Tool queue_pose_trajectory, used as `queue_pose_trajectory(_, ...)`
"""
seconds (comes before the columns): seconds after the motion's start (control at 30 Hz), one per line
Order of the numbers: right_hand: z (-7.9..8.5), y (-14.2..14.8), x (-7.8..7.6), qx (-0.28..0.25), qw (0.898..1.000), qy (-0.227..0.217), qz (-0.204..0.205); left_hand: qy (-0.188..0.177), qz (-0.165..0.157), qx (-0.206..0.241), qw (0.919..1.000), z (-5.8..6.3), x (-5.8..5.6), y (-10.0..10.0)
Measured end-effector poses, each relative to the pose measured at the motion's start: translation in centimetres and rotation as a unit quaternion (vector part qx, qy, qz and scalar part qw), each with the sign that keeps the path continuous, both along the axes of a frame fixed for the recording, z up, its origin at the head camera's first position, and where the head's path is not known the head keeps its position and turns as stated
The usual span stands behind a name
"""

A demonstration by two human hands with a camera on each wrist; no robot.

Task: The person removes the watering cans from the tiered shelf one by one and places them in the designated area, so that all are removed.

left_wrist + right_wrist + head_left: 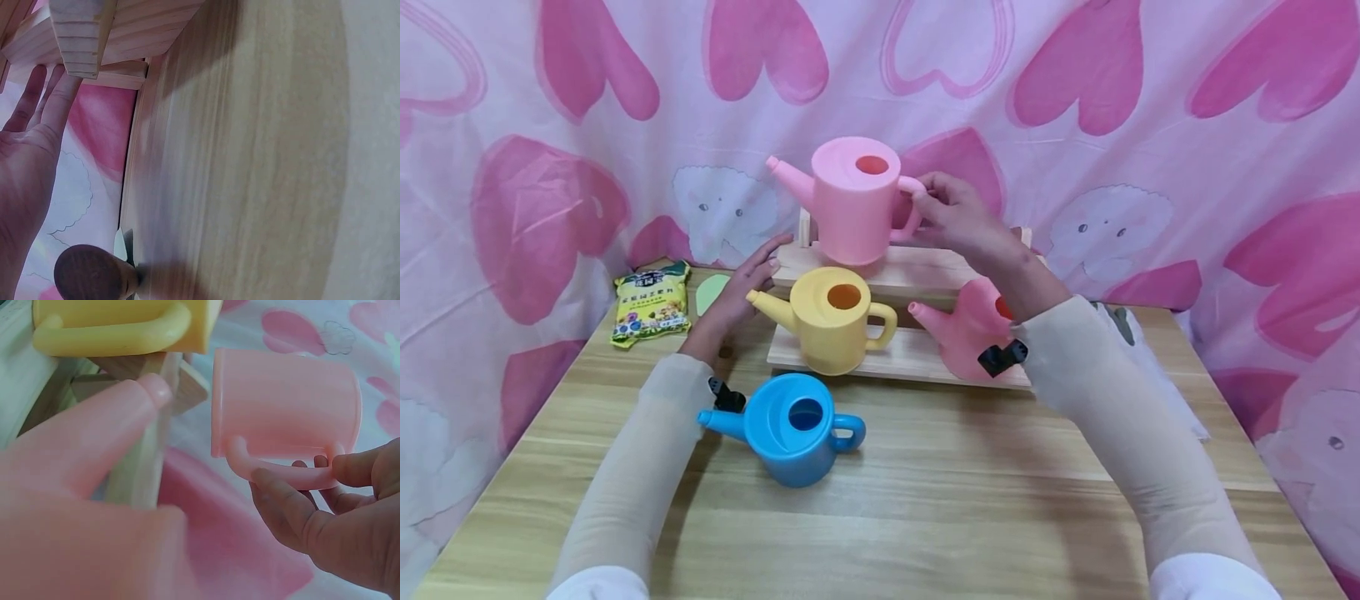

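The right hand [962,221] pinched a pink, cylindrical plastic watering can [853,212] by its handle [284,475]; the left hand [745,283], fingers straight, apparently touched a pale, two-tier wooden rack [932,268].

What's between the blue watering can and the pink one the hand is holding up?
The yellow watering can, on the wooden stand. The head view shows it between the blue watering can and the held pink watering can.
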State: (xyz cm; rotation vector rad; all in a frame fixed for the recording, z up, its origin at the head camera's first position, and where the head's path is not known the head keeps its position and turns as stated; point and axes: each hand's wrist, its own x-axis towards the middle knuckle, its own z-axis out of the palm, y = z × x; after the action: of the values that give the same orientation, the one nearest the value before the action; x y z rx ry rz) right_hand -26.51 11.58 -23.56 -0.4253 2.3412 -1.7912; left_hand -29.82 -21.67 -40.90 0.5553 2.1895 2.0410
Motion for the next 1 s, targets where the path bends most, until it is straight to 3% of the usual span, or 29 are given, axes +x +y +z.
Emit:
queue_pose_trajectory(0.23,1.6,2.1,2.3,-0.017,1.000,0.004,-0.013,-0.005,0.000,0.007,1.0000,-0.1,-0.1,0.0)
queue_pose_trajectory(0.43,1.9,3.3,4.5,-0.038,0.999,0.019,-0.002,-0.002,-0.002,0.006,1.0000,-0.1,-0.1,0.0)
queue_pose_trajectory(0.83,0.7,6.0,9.0,-0.001,0.999,0.029,0.029,0.012,0.020,-0.040,0.9989,-0.3,-0.4,0.1)
queue_pose_trajectory(1.0,-0.3,7.6,11.2,0.023,0.998,0.036,0.036,0.007,0.015,-0.022,0.9996,-0.2,-0.2,0.1)
